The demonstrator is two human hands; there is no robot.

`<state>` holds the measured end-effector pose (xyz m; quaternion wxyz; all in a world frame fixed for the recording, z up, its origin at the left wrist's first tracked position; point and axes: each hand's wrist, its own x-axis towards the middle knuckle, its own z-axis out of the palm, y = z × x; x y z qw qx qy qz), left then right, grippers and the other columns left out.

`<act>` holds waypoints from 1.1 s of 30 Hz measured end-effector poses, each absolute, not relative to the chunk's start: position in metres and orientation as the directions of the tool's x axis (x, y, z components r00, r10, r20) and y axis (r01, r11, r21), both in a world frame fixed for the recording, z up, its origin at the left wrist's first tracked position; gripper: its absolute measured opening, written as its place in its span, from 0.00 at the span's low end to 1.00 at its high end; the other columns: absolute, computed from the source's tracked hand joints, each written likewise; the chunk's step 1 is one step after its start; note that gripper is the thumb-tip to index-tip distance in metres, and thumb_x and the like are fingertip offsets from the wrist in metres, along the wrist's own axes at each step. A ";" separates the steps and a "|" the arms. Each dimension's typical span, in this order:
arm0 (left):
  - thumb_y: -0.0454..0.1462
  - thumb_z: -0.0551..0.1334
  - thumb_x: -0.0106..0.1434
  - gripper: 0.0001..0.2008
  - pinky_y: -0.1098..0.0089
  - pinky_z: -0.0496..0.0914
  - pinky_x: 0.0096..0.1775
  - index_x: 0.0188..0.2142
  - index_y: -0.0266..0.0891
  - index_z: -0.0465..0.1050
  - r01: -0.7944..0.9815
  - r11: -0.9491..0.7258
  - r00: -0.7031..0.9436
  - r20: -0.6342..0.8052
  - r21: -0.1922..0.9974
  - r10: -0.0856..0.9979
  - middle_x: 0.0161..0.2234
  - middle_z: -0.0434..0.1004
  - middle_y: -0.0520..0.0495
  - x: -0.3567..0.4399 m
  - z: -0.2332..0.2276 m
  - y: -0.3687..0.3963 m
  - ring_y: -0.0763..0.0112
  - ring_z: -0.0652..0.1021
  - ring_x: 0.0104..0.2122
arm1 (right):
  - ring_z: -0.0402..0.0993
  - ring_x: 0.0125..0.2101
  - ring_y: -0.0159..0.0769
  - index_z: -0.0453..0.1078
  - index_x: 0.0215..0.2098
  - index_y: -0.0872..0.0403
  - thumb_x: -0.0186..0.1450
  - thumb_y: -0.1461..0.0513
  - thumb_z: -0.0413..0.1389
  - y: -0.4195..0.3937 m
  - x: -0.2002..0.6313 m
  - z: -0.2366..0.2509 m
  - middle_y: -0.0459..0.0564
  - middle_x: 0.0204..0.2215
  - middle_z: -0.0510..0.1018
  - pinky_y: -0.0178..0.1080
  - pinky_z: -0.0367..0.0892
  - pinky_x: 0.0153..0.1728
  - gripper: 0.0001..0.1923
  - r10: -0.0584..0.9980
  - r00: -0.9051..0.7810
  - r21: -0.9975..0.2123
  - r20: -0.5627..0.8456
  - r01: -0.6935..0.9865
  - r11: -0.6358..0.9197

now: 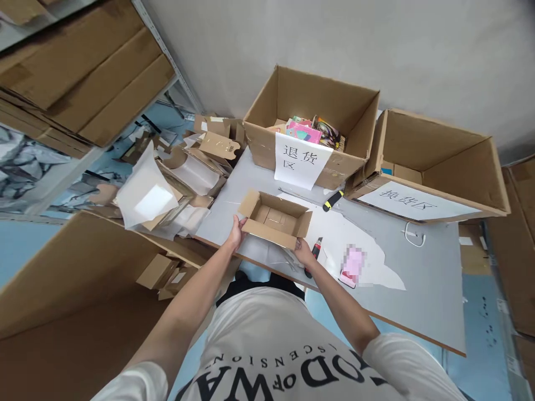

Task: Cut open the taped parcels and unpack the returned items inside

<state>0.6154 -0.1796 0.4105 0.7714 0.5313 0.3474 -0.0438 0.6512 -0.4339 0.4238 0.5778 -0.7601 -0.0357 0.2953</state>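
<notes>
I hold a small open cardboard box (276, 219) at the centre of the frame, on the near edge of the grey table (418, 278). My left hand (236, 233) clasps its left corner, fingers wrapped on the wall, and my right hand (304, 252) grips its near right corner; both are closed on the box. Its flaps stand open. Just right of my right hand lies a red-and-black utility knife (314, 253). Above the box, a yellow-and-black knife (332, 200) lies near a large carton (311, 133) with a paper label, books inside. At the right stands another labelled carton (434, 167). Flattened cardboard scraps (184, 167) are heaped at the left.
</notes>
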 end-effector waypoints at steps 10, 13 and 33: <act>0.64 0.35 0.62 0.42 0.61 0.67 0.52 0.53 0.36 0.67 -0.386 0.391 0.712 0.000 0.835 0.702 0.51 0.73 0.40 0.623 0.581 0.019 0.60 0.71 0.55 | 0.54 0.63 0.42 0.45 0.66 0.43 0.58 0.55 0.59 -0.209 0.751 0.524 0.53 0.64 0.55 0.48 0.62 0.56 0.43 0.406 0.895 -0.978 0.183 0.126 0.163; 0.60 0.34 0.65 0.40 0.57 0.65 0.53 0.54 0.35 0.66 -0.454 0.363 0.673 0.045 0.814 0.739 0.53 0.71 0.39 0.572 0.596 0.058 0.57 0.69 0.58 | 0.52 0.64 0.41 0.41 0.67 0.40 0.59 0.53 0.59 -0.156 0.726 0.533 0.51 0.67 0.47 0.47 0.60 0.57 0.44 0.424 0.864 -0.956 0.271 0.188 0.227; 0.43 0.65 0.56 0.13 0.63 0.70 0.45 0.38 0.38 0.72 -0.020 0.663 -0.097 -0.661 0.749 0.744 0.45 0.78 0.38 0.132 0.373 0.105 0.63 0.79 0.43 | 0.75 0.26 0.29 0.70 0.42 0.57 0.60 0.59 0.56 0.036 0.429 0.393 0.51 0.34 0.79 0.39 0.72 0.37 0.13 0.875 0.294 -0.918 -0.384 -0.018 -0.397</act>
